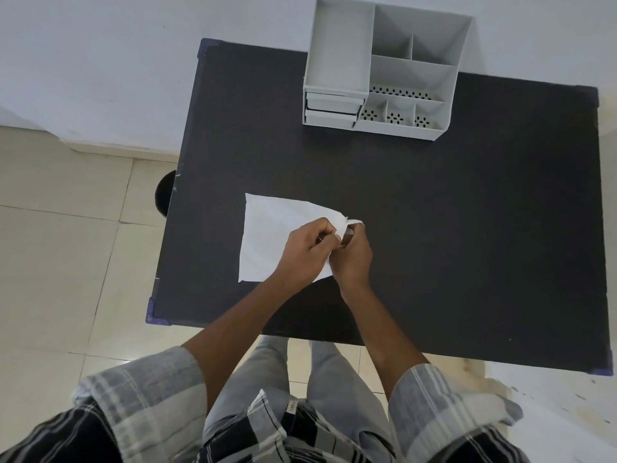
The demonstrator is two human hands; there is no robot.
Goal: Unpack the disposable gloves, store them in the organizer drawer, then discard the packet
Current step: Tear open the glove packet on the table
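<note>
A flat white glove packet [267, 235] lies on the black table [434, 228], left of the middle. My left hand [305, 250] and my right hand [352, 253] meet at the packet's right edge, and both pinch its upper right corner, which is lifted and crumpled. No gloves show outside the packet. A grey organizer [384, 66] stands at the table's far edge, with two shut drawers [332, 110] stacked at its front left and open compartments on its right.
A dark round bin [164, 193] stands on the tiled floor just left of the table, partly hidden by its edge. A white wall rises behind the table. A pale surface lies at the lower right.
</note>
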